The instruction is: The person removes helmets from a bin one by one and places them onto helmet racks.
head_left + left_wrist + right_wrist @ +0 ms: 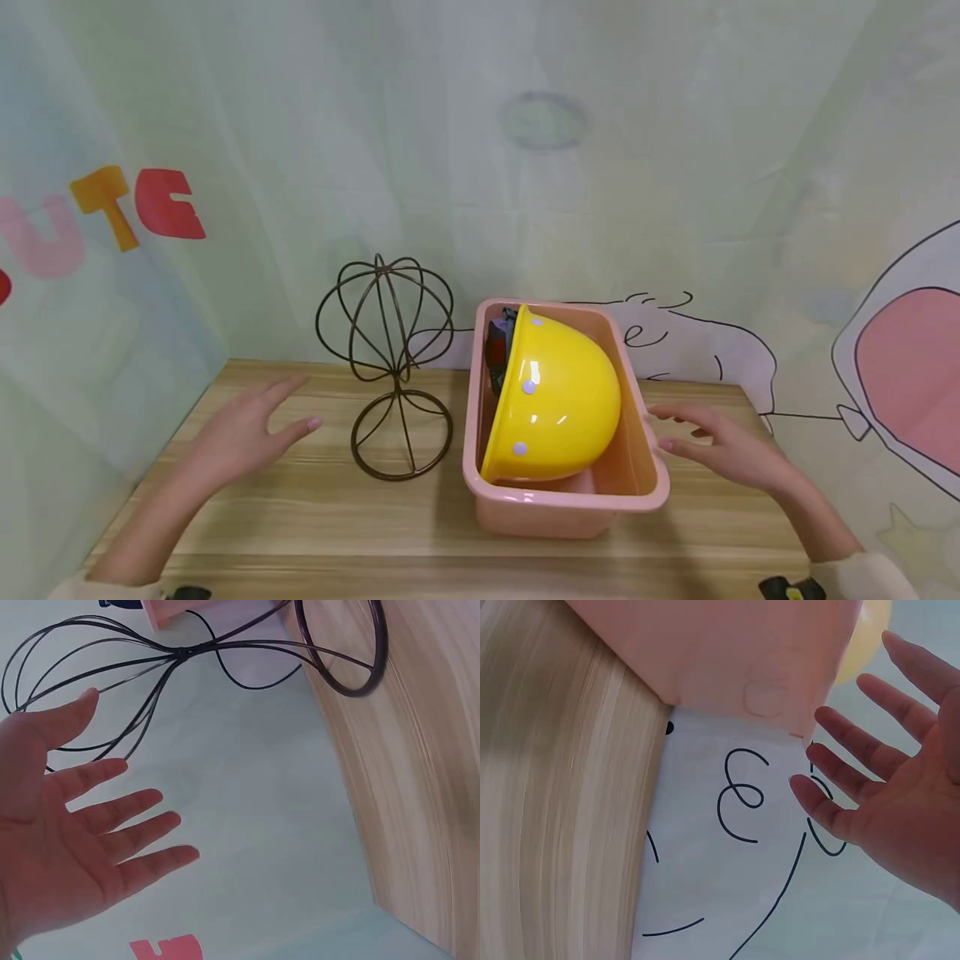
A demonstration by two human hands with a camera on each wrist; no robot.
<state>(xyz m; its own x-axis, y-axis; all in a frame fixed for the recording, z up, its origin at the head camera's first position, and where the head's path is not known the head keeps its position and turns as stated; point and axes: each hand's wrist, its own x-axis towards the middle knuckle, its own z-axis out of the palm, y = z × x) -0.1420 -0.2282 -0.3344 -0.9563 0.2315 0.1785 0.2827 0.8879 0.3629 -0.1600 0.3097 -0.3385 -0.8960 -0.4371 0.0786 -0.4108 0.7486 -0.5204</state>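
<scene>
A pink plastic bin (542, 500) stands on the wooden table, and a yellow helmet (564, 400) with pale purple dots lies on its side in it. Beside the helmet, a dark packed item (497, 346) is partly hidden. Left of the bin stands a dark wire rack (397, 375) with a rounded cage top and a ring base. My left hand (243, 433) is held out left of the rack, fingers spread and holding nothing, as the left wrist view also shows. My right hand (723, 446) is by the bin's right rim, its fingers extended and holding nothing.
The wooden table (300, 517) meets a pale printed curtain (375, 125) at its back and sides. The curtain bears coloured letters (171, 204) on the left and a pink balloon drawing (915, 375) on the right.
</scene>
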